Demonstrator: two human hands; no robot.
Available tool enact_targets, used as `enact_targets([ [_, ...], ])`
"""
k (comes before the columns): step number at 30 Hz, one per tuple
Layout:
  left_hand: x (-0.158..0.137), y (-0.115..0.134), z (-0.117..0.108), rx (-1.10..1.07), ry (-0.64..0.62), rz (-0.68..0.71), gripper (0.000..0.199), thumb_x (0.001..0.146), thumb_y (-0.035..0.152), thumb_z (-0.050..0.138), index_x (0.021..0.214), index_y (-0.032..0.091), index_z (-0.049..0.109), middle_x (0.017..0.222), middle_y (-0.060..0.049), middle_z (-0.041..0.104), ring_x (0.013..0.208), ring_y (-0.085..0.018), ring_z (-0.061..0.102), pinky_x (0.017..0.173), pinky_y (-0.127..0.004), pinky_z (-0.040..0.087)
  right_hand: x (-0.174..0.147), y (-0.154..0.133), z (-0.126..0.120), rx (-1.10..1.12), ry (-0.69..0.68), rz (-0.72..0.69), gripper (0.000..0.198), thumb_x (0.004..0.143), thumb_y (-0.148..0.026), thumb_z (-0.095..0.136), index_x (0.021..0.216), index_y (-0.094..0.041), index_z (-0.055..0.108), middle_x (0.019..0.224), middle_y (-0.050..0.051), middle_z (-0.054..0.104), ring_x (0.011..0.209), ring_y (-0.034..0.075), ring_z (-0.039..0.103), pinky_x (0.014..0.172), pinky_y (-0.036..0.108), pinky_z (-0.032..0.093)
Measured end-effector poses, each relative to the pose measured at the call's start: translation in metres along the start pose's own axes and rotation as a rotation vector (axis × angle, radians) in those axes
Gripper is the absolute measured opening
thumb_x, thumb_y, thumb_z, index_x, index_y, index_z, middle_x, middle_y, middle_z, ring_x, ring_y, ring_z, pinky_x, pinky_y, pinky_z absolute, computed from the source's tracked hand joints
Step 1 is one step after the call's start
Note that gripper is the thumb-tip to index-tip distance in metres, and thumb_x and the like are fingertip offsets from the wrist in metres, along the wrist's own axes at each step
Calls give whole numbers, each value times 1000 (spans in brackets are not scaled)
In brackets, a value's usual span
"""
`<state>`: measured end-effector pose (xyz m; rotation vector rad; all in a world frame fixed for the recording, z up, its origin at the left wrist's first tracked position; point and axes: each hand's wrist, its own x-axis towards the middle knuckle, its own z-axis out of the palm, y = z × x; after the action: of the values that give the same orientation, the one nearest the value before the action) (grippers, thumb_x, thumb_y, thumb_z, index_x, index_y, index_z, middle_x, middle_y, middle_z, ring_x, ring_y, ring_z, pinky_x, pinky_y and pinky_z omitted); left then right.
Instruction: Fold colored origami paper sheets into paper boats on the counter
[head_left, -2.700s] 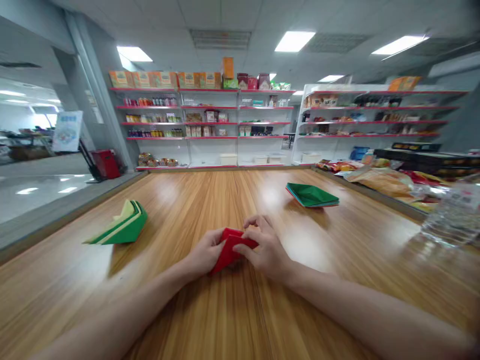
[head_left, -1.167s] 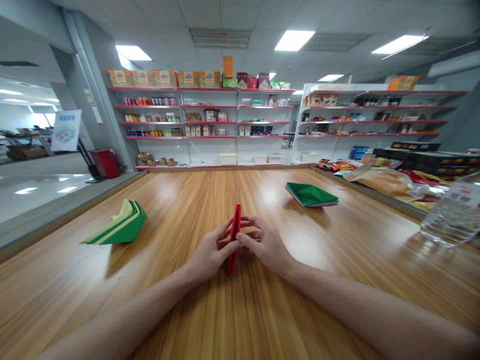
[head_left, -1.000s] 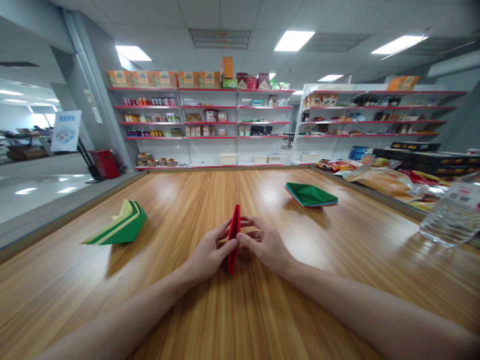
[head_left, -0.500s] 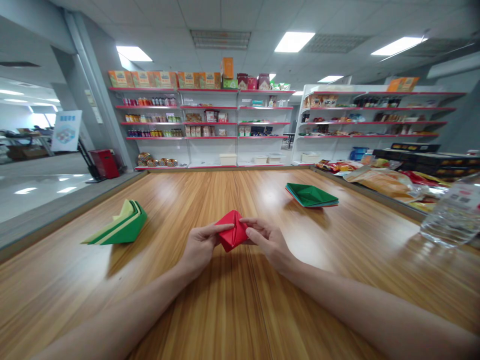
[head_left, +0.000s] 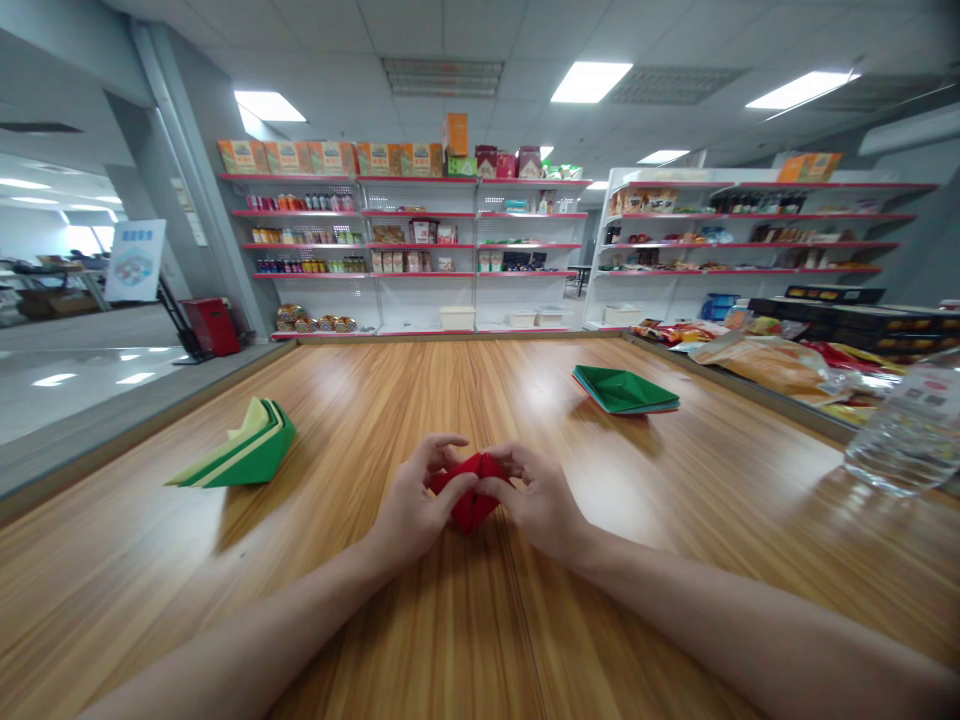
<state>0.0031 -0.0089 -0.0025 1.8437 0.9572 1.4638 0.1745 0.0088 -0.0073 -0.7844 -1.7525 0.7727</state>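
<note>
Between my two hands is a red folded paper, diamond-shaped with a crease or slit down its middle, low over the wooden table. My left hand grips its left side, thumb laid across the front and fingers curled behind. My right hand pinches the right side, its thumb tip close to the left thumb near the centre. Fingers cover much of the paper's upper part and both side corners.
Nested green and yellow folded papers stand at the left of the table. A stack of folded papers with green on top lies at the back right. A clear plastic bottle and packaged snacks are at the right.
The red paper has come slightly lower and nearer to me. Both thumbs have moved onto its front, meeting near the middle, and my left fingers have lifted and curled behind it.
</note>
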Motion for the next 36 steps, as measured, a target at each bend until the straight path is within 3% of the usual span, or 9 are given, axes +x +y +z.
enact_targets([
  [7, 0, 4, 0, 192, -29, 89, 15, 87, 27, 57, 91, 19, 69, 78, -3, 61, 71, -14, 57, 64, -25, 46, -1, -5, -5, -186, 45, -115, 12, 86, -31, 59, 83, -22, 65, 77, 2, 70, 71, 17, 66, 67, 29, 51],
  [14, -2, 9, 4, 168, -33, 95, 12, 87, 24, 54, 85, 18, 64, 77, -3, 58, 68, -13, 55, 57, -23, 45, -4, -11, -4, -275, 60, -187, 13, 87, -30, 56, 81, -22, 64, 72, 2, 68, 65, 17, 64, 62, 28, 50],
  [20, -2, 14, 5, 132, 9, 98, 11, 86, 21, 55, 79, 17, 63, 73, -2, 56, 68, -13, 54, 60, -24, 44, -3, -14, -4, -197, 18, -209, 14, 87, -27, 53, 75, -21, 59, 70, 2, 64, 64, 16, 60, 61, 28, 47],
  [29, 6, 10, 3, -212, 156, -91, 9, 80, 22, 64, 75, 16, 62, 69, 2, 56, 65, -10, 53, 60, -21, 43, 3, -4, -5, 6, 52, -109, 12, 89, -29, 52, 82, -21, 58, 88, 5, 65, 80, 17, 61, 73, 31, 48],
  [36, 16, -16, -10, -601, 399, -286, 19, 70, 25, 74, 73, 15, 58, 66, 4, 60, 60, -7, 53, 59, -18, 43, 10, 10, -11, 105, 65, 39, 16, 89, -34, 52, 84, -19, 52, 89, 6, 62, 67, 13, 56, 58, 26, 47],
])
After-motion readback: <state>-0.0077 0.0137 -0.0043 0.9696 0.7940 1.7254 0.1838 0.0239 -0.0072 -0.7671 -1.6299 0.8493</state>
